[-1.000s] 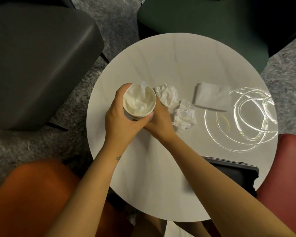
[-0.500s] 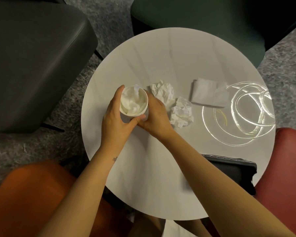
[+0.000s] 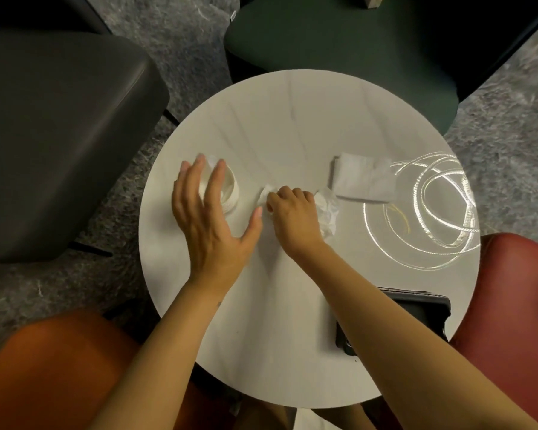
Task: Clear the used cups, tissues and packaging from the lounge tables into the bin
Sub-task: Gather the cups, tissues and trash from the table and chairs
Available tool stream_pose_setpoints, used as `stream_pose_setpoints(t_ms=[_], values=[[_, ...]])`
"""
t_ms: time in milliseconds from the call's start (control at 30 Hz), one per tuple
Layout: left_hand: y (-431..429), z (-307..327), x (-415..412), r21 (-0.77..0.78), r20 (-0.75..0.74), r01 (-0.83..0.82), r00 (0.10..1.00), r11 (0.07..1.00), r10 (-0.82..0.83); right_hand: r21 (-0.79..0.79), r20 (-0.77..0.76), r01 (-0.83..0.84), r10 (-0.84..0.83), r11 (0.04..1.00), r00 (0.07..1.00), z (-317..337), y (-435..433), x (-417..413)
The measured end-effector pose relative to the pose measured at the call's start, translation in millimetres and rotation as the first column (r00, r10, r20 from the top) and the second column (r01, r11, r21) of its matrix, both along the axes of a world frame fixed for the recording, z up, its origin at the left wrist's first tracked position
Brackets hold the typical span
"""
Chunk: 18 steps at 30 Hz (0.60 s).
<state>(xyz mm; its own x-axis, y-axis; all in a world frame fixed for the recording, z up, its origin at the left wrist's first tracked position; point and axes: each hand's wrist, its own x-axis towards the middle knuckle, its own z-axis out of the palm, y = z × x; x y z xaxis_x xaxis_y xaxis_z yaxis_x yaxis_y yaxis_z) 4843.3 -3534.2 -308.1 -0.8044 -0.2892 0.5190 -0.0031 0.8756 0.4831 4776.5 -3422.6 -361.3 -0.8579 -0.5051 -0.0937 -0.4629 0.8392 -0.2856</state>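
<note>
- Round table in mid frame not yet cleared; judging by what lies on it, task well short of halfway.
- Paper cup standing upright left of centre on the table, stuffed with white tissue, not yet carried off.
- Left hand hovering flat over the cup, fingers spread wide, gripping nothing; whether the fingertips touch the rim cannot be told.
- Right hand at the centre of the table, fingers curled shut and pinching a crumpled tissue, only a white edge showing past the knuckles.
- Second crumpled tissue lying just right of that hand, touching or nearly touching it, not picked up.
- Folded napkin resting flat right of centre and a little higher in the frame, untouched.
- Likely step in hand: gathering the loose tissue, perhaps to push it into the cup so that everything goes in one trip.
- Left to do, as a judgement: second tissue, napkin, cup, then the walk to the bin.
- No bin anywhere in view, so nothing confirmed as thrown away.
- Black case at the lower right edge of the table, partly hidden by the right forearm; probably not rubbish.
- Bright looping light pattern on the right side of the table, seemingly a reflection, with a faint yellow wisp inside it too small to identify.
- Other lounge tables out of view; their state unknown.
</note>
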Motion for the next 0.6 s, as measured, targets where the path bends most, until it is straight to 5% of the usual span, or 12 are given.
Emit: stream_pose_setpoints(t_ms=[100, 233, 433, 600], values=[[12.6, 2.9, -2.2, -0.049, 0.015, 0.092, 0.996, 0.995, -0.091, -0.171, -0.037, -0.027, 0.021, 0.985, 0.999, 15.1, 1.6, -0.4], [26.9, 7.8, -5.5, -0.046, 0.068, 0.161, 0.985, 0.986, -0.157, -0.424, -0.108, 0.118, -0.179, 0.898, 0.978, 43.0, 20.7, -4.1], [46.6, 3.9, -9.5, 0.109, 0.263, 0.306, 0.909, 0.946, -0.324, -0.402, 0.130, 0.283, -0.252, 0.871, 0.959, 32.6, 68.2, 6.9], [60.1, -25.6, -16.8, 0.163, 0.587, 0.347, 0.719, 0.924, -0.373, -0.389, 0.306, 0.347, -0.236, 0.853, 0.922, 5.9, 74.1, 14.5]])
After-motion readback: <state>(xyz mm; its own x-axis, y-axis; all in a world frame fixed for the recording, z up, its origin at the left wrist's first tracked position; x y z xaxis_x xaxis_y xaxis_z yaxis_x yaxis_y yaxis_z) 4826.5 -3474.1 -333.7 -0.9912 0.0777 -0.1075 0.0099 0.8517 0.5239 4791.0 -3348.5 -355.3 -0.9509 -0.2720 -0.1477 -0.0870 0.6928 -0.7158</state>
